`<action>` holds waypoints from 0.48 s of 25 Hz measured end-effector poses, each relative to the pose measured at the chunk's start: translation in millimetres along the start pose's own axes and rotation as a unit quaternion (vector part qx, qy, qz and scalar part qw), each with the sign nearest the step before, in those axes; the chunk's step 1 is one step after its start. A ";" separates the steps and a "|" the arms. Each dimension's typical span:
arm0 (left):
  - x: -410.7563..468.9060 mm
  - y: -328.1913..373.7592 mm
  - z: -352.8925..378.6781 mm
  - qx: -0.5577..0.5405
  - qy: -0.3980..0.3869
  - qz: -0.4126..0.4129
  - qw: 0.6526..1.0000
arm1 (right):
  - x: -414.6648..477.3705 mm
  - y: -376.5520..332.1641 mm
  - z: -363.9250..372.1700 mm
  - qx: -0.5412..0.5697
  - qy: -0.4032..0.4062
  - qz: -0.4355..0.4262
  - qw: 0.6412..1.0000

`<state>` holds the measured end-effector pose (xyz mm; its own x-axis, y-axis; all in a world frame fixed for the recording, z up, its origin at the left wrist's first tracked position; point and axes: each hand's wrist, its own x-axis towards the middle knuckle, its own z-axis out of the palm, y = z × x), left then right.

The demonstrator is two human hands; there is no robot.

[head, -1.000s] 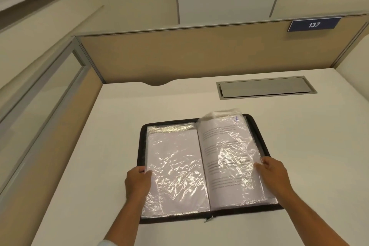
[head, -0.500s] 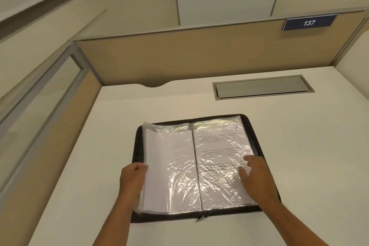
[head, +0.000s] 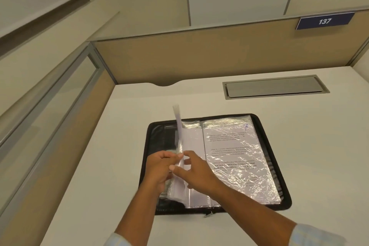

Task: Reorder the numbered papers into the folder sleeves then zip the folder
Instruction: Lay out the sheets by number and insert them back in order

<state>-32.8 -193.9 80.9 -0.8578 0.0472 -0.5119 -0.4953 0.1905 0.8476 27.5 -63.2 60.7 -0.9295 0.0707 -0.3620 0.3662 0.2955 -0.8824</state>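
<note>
Left hand [head: 160, 168] curls its fingers round one sleeve [head: 178, 124] standing on edge over the one open folder [head: 157, 142] on the desk [head: 119, 146]. Right hand [head: 196, 172] pinches that same sleeve, its other fingers spread. One printed paper [head: 233, 158] lies sleeved on the folder's right half.

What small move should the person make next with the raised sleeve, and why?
Probably lay the sleeve flat to the right: the left hand and right hand pinch it upright over the open folder, edge-on, so its number cannot be read.
</note>
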 end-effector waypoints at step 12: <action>-15.7 4.6 39.5 -0.115 -0.105 -0.016 0.988 | -24.8 12.3 -60.2 0.061 0.115 0.022 0.991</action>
<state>-16.1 -155.0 87.2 -0.8059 0.2524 -0.5356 -0.5602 -0.0322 0.8277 52.4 -3.9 76.9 -0.8928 0.3001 -0.3359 0.3967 0.1705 -0.9020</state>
